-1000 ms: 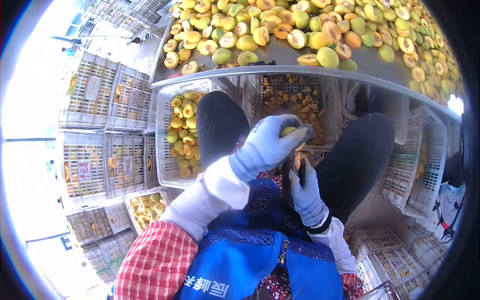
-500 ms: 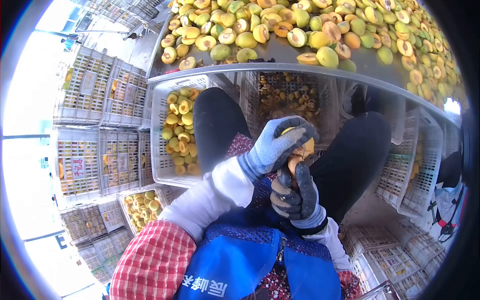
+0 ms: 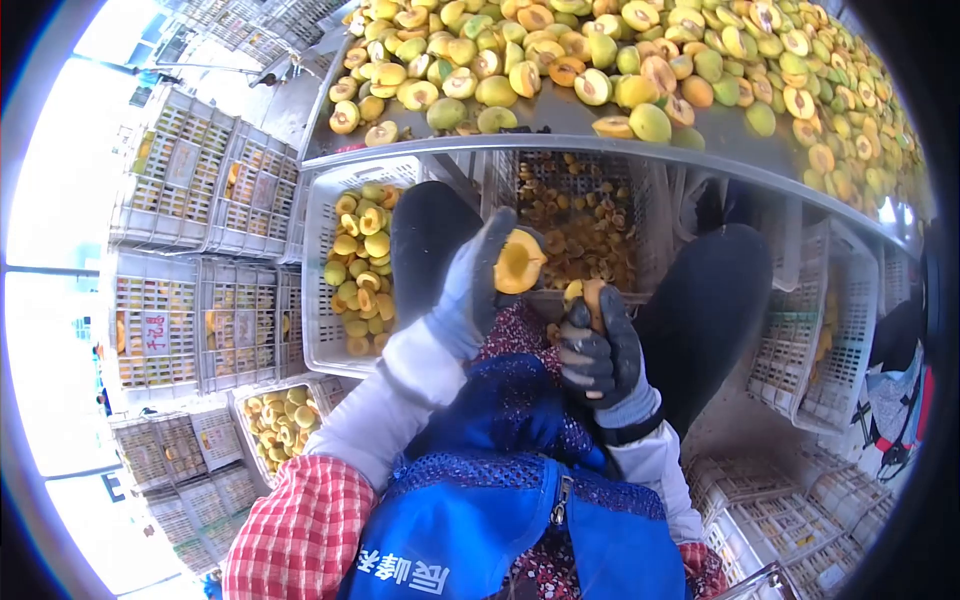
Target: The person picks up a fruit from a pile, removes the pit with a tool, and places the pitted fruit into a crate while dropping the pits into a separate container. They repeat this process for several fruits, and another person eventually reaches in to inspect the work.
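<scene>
Fruit half, round and yellow with a broad cut rim about a darker amber hollow (image 3: 518, 262), sits in our left hand (image 3: 472, 283), above the gap between our knees. Our thumb and fingers are closed around its edge just far enough to hold it, the hollow turned up to us. Our right hand (image 3: 602, 362) is curled tight about a tan, round-ended piece (image 3: 595, 302); we cannot tell whether that is fruit or a handle. A small bright-yellow scrap (image 3: 573, 291) shows beside it, by the thumb.

To handle the half well, we would grip by the rim and spare the hollow, pressing lightly, since such flesh probably bruises and slips. The right hand calls for the firmer hold, we judge, with its fingertips tucked in.

Our gloves are pale-blue knit at the cuffs, with a dark, rubbery-looking coating on the fingers. Beside our left knee, a white, slotted plastic crate (image 3: 322, 212) holds smooth yellow halves; ahead, a greyish plastic crate (image 3: 652, 215) holds small, brown, rough-looking bits beneath a dull grey metal table (image 3: 765, 155) heaped with cut fruit.
</scene>
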`<action>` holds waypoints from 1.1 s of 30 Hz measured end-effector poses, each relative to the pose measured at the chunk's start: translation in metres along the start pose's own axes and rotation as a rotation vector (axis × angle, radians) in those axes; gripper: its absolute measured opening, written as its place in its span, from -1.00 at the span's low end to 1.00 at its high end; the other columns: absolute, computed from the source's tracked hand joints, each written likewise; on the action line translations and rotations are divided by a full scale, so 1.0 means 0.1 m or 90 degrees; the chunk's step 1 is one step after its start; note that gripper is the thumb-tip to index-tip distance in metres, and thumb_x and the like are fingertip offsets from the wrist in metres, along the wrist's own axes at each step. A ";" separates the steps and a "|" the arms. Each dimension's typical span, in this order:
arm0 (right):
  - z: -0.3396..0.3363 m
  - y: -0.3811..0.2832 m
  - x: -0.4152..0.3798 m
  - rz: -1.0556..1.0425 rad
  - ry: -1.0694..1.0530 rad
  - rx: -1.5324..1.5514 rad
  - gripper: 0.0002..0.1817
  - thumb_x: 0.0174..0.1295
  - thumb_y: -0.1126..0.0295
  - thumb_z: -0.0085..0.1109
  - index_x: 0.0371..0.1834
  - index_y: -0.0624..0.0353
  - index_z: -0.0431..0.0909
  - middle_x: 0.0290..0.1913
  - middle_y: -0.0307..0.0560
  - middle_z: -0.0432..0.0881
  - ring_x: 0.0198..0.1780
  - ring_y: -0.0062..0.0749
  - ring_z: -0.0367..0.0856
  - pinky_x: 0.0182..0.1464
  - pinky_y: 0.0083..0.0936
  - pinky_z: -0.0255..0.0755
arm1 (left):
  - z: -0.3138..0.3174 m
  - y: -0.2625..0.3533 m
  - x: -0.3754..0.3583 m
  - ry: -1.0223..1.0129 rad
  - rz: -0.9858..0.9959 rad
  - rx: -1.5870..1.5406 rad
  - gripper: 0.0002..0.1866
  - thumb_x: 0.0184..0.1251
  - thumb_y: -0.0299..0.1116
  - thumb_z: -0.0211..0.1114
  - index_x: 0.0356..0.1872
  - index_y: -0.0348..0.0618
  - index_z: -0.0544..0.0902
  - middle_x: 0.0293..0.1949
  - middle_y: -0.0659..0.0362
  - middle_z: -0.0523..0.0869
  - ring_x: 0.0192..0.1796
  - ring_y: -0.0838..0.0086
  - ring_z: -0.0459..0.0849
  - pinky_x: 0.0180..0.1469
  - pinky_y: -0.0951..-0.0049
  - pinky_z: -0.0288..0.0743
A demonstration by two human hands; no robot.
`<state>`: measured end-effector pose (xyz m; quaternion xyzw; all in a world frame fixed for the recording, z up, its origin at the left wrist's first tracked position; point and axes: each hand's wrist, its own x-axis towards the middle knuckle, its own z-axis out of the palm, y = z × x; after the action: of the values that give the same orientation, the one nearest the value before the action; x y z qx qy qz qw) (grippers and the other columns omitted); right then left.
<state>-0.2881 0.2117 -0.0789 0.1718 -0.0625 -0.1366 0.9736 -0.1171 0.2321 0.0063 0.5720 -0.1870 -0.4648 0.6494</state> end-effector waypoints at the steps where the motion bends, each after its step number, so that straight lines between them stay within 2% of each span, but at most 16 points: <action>1: 0.10 0.05 0.01 0.006 -0.003 0.001 -0.51 0.40 -0.08 -0.23 -0.12 0.18 0.41 -0.59 -0.32 0.24 -0.69 -0.65 0.18 -0.76 -0.71 0.13 | -0.08 0.06 0.00 -0.026 0.171 0.068 -0.59 0.37 0.03 0.12 -0.26 -0.18 0.59 -0.39 0.21 0.64 -0.38 0.57 0.60 -0.27 0.61 0.47; 3: 0.29 0.08 0.01 -0.026 0.077 -0.071 -0.51 0.38 -0.11 -0.21 -0.13 0.13 0.42 -0.60 -0.32 0.25 -0.70 -0.65 0.16 -0.75 -0.72 0.12 | -0.39 0.16 0.07 0.005 0.561 0.540 -0.76 0.38 -0.24 0.14 -0.19 -0.23 0.57 -0.34 0.21 0.66 -0.33 0.51 0.63 -0.22 0.54 0.51; 4: 0.29 0.08 -0.01 -0.031 0.073 -0.074 -0.51 0.38 -0.11 -0.21 -0.13 0.13 0.42 -0.60 -0.32 0.25 -0.70 -0.65 0.16 -0.75 -0.72 0.12 | -0.57 0.29 0.14 0.024 0.578 0.644 -0.79 0.40 -0.40 0.07 -0.08 -0.29 0.55 -0.32 0.17 0.67 -0.27 0.48 0.64 -0.17 0.52 0.52; 5: 0.27 0.08 -0.03 -0.038 0.088 -0.103 -0.51 0.38 -0.12 -0.20 -0.13 0.12 0.42 -0.59 -0.31 0.26 -0.69 -0.65 0.17 -0.75 -0.71 0.12 | -1.18 0.10 0.40 0.089 0.258 0.124 -0.72 0.37 -0.36 0.10 -0.02 -0.33 0.55 -0.24 0.06 0.66 -0.21 0.42 0.65 -0.14 0.50 0.53; 7: 0.34 0.10 -0.06 -0.056 0.097 -0.139 -0.49 0.36 -0.15 -0.20 -0.14 0.12 0.41 -0.56 -0.30 0.28 -0.68 -0.65 0.18 -0.74 -0.70 0.11 | -1.51 0.40 0.59 0.315 0.280 0.978 -0.64 0.28 -0.18 0.24 -0.06 -0.26 0.61 -0.15 -0.07 0.62 -0.21 0.27 0.66 -0.15 0.39 0.54; 8: 0.28 0.05 -0.07 -0.068 0.093 -0.143 -0.49 0.36 -0.15 -0.20 -0.14 0.12 0.41 -0.56 -0.30 0.28 -0.68 -0.65 0.18 -0.74 -0.70 0.11 | -1.61 0.37 0.66 0.377 0.401 1.097 -0.71 0.27 -0.23 0.24 -0.11 -0.21 0.65 -0.22 -0.02 0.65 -0.26 0.21 0.66 -0.15 0.32 0.51; 11: 0.06 -0.08 -0.03 -0.060 0.193 -0.174 -0.47 0.35 -0.17 -0.20 -0.16 0.12 0.41 -0.56 -0.30 0.29 -0.67 -0.64 0.22 -0.72 -0.70 0.14 | -0.75 0.44 0.79 0.215 0.400 0.728 -0.79 0.22 -0.35 0.24 -0.22 -0.26 0.67 -0.35 -0.01 0.67 -0.27 0.17 0.66 -0.14 0.30 0.50; 12: 0.08 -0.08 -0.04 -0.062 0.194 -0.174 -0.47 0.35 -0.17 -0.20 -0.16 0.12 0.41 -0.56 -0.30 0.29 -0.67 -0.64 0.22 -0.72 -0.70 0.14 | -0.48 0.34 0.91 0.134 0.424 0.725 -0.71 0.29 -0.25 0.23 -0.15 -0.28 0.65 -0.37 0.03 0.72 -0.31 0.45 0.67 -0.16 0.45 0.49; 13: 0.12 -0.08 -0.05 -0.054 0.182 -0.213 -0.48 0.35 -0.17 -0.20 -0.16 0.12 0.41 -0.55 -0.30 0.31 -0.67 -0.64 0.22 -0.72 -0.71 0.14 | 0.01 0.41 0.89 0.064 0.242 0.762 -0.70 0.27 -0.21 0.24 -0.14 -0.23 0.65 -0.32 0.07 0.72 -0.27 0.48 0.67 -0.14 0.46 0.49; 17: 0.19 -0.17 -0.04 -0.123 0.283 -0.293 -0.49 0.36 -0.15 -0.19 -0.20 0.11 0.42 -0.55 -0.28 0.34 -0.68 -0.63 0.23 -0.73 -0.71 0.13 | 1.01 0.19 1.70 -0.134 0.197 1.008 -0.53 0.21 0.02 0.20 0.02 -0.07 0.57 -0.09 0.06 0.68 0.00 0.22 0.63 0.02 0.32 0.46; 20: 0.17 -0.28 -0.07 -0.184 0.304 -0.242 -0.51 0.36 -0.14 -0.18 -0.23 0.11 0.43 -0.56 -0.28 0.34 -0.69 -0.62 0.23 -0.74 -0.71 0.12 | 1.12 -0.34 2.49 -0.257 0.120 1.063 -0.46 0.19 0.03 0.24 0.08 -0.11 0.52 -0.03 0.06 0.66 0.04 0.22 0.61 0.10 0.32 0.43; 23: 0.24 -0.31 -0.05 -0.232 0.347 -0.188 -0.53 0.36 -0.13 -0.16 -0.24 0.09 0.44 -0.58 -0.28 0.34 -0.69 -0.63 0.24 -0.75 -0.72 0.11 | 0.87 -0.80 3.10 -0.467 0.099 0.726 -0.31 -0.04 -0.13 0.48 0.14 -0.20 0.46 0.01 -0.02 0.60 0.04 0.17 0.58 0.13 0.34 0.42; 24: 0.28 -0.31 -0.04 -0.266 0.415 -0.183 -0.54 0.36 -0.12 -0.14 -0.24 0.08 0.44 -0.59 -0.29 0.35 -0.69 -0.64 0.24 -0.75 -0.72 0.11 | 0.92 -0.68 2.95 -0.469 0.095 0.729 -0.31 -0.04 -0.13 0.48 0.14 -0.20 0.46 0.01 -0.02 0.60 0.04 0.17 0.58 0.13 0.34 0.42; 26: 0.33 -0.35 -0.07 -0.285 0.439 -0.232 -0.56 0.36 -0.10 -0.13 -0.24 0.08 0.44 -0.59 -0.30 0.36 -0.69 -0.64 0.25 -0.74 -0.72 0.11 | 1.11 -0.17 2.25 -0.191 0.206 0.973 -0.26 -0.12 -0.25 0.53 0.16 -0.22 0.42 0.06 -0.03 0.52 0.07 0.15 0.54 0.12 0.36 0.43; 30: 0.39 -0.43 -0.10 -0.365 0.499 -0.488 -0.61 0.36 -0.06 -0.08 -0.21 0.06 0.44 -0.57 -0.34 0.39 -0.68 -0.65 0.28 -0.73 -0.73 0.14 | 0.91 0.18 1.51 -0.353 0.464 0.778 -0.14 -0.22 -0.16 0.55 0.21 -0.12 0.35 0.07 -0.10 0.44 0.04 0.01 0.55 0.04 0.18 0.47; 33: 0.42 -0.44 0.00 -0.441 0.499 -0.496 -0.72 0.33 0.06 0.04 -0.15 0.03 0.45 -0.51 -0.35 0.46 -0.65 -0.68 0.36 -0.70 -0.77 0.21 | 0.72 0.27 0.96 -0.436 0.446 0.780 0.01 -0.38 -0.21 0.62 0.24 -0.30 0.32 0.12 -0.10 0.47 0.12 0.01 0.50 0.17 0.20 0.38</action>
<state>-0.3057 0.1582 -0.0552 -0.1466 0.4103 -0.3823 0.8149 -0.1148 0.1106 0.0234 0.5609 -0.7696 -0.1971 0.2330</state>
